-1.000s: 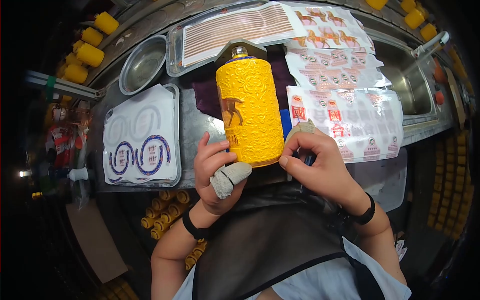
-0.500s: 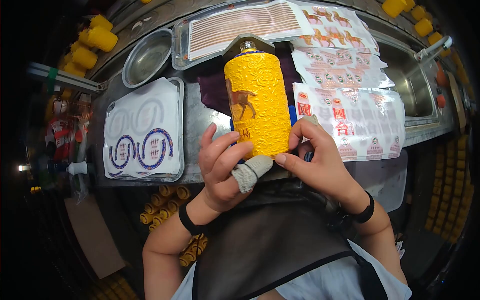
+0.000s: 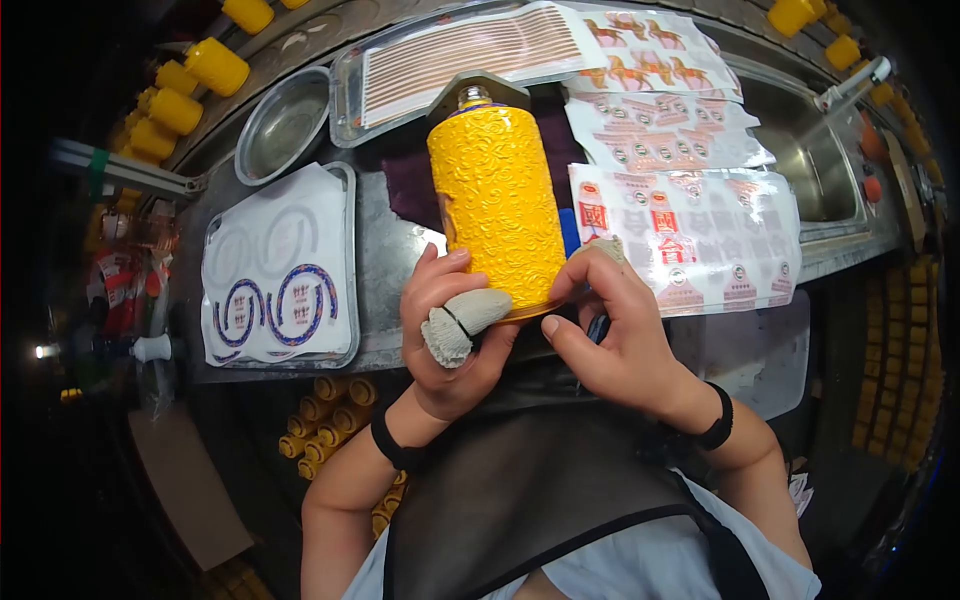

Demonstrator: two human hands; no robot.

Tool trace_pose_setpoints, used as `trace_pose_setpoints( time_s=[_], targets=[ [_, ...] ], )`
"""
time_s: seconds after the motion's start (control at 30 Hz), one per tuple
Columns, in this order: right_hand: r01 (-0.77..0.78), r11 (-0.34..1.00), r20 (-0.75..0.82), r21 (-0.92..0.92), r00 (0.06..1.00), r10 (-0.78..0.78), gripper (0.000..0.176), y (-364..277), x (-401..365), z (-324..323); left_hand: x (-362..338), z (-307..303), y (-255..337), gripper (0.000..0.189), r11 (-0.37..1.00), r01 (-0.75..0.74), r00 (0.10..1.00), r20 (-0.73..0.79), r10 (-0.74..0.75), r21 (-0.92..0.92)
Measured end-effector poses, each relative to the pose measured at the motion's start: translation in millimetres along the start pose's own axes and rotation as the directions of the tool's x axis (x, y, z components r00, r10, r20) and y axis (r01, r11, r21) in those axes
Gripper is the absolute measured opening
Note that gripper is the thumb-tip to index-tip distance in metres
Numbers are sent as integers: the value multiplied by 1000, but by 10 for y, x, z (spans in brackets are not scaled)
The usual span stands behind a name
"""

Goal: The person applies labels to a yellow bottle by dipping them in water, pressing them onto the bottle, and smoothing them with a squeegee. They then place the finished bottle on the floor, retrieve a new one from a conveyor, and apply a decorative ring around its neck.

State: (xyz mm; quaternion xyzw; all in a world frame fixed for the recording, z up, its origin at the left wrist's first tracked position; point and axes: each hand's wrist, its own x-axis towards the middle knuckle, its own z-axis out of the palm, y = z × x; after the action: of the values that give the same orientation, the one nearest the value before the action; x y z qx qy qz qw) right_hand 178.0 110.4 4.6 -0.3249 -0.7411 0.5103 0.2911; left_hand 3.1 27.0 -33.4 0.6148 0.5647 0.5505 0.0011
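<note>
Left hand (image 3: 445,335): closed around the low left side of the bottle (image 3: 500,210), holding it.
Right hand (image 3: 630,345): first finger touches the low right edge; thumb sits just below, a bit apart. I cannot tell if it grips the dark thing (image 3: 598,328) by its bent fingers.
Bottle: between the hands, bumpy and bright yellow (like a big banana!), its neck tipped away from the grip.
Finger covers: one gray cover (image 3: 478,309) on the left hand, one pale cover (image 3: 606,250) on the right.
Holder (image 3: 517,93): gray, past the grip, by the neck.
Cloth (image 3: 408,185): dark purple, beyond the left hand, behind the bottle.
Blue thing (image 3: 569,232): just past the right hand's fingers.
Ring sheet (image 3: 285,250): left of the grip, on a tray (image 3: 350,270).
Bowl (image 3: 285,125): farther out, past the ring sheet.
Striped sheet (image 3: 480,60): past the neck.
Red sheet (image 3: 700,240): right of the grip.
Horse sheet (image 3: 640,55): farther out, past the red sheet.
Sink (image 3: 800,150): far right of the grip.
</note>
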Motion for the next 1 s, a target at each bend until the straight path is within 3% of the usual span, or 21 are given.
trace_pose_setpoints(
  time_s=[0.07, 0.17, 0.37, 0.47, 0.6, 0.8, 0.83, 0.93, 1.0],
  targets=[
    [24, 997, 2, -68, 1000, -24, 26, -71, 36, -8, -44, -84, -10, 52, 1000, 4, 1000, -19, -4, 14],
    [172, 967, -36, -188, 983, -182, 34, -27, 74, 55, -184, -205, -90, 52, 998, 24, 1000, 11, -25, 61],
    [198, 916, -107, -348, 963, -249, 39, 4, 112, 201, -178, -190, -81, 41, 990, -37, 999, 32, 33, 137],
    [138, 959, -100, -246, 981, -167, 36, 1, 103, 174, -145, -155, -60, 37, 972, -130, 991, 63, 120, 193],
    [165, 969, -50, -184, 983, -177, 30, -8, 123, 95, -37, -192, -15, 35, 922, -262, 959, 180, 217, 286],
    [89, 991, -12, 97, 996, -88, 20, 131, 69, -60, 184, -100, 124, 32, 918, -306, 926, 303, 225, 254],
    [122, 988, -71, 97, 991, -116, 18, 184, 62, -66, 214, -30, 157, 32, 919, -307, 922, 318, 222, 247],
    [30, 1000, -106, 0, 994, -29, 18, 172, -12, -212, 233, -37, 206, 39, 940, -264, 929, 320, 187, 218],
    [167, 981, -91, -99, 980, -176, 20, 126, -76, -293, 183, -94, 236, 46, 967, -156, 958, 268, 99, 201]
  ],
)
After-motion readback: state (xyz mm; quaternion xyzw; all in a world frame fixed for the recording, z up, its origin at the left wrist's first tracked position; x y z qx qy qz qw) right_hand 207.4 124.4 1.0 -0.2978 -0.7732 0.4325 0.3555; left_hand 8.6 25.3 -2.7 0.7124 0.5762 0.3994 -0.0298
